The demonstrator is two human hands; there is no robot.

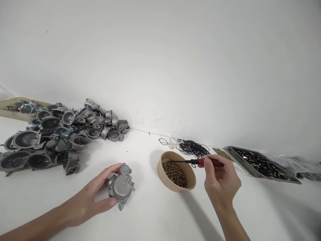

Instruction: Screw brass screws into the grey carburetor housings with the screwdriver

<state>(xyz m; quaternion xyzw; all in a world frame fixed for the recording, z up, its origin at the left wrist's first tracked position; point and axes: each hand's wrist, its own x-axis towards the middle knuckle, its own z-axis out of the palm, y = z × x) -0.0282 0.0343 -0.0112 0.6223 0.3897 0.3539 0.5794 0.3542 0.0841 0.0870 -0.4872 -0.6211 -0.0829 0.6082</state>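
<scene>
My left hand (87, 197) curves round the left side of a grey metal carburetor bowl (121, 187), thumb in front and fingers behind. The bowl stands on the white table with its rounded side up and a short spout on top. In my right hand (222, 177) is a screwdriver (208, 162) with a red handle, pinched between thumb and fingers. Its dark shaft points left over a beige tub (164, 175) of small brass-coloured screws (177, 172). The tip is over the screws near the tub's far left side; whether it touches one I cannot tell.
A heap of grey metal castings (51, 124) covers the left, with a beige bin (15, 113) behind. Black rubber rings (193, 148), small yellowish parts (222, 154), a metal tray (247, 164) of dark parts and a plastic bag (301, 164) line the wall.
</scene>
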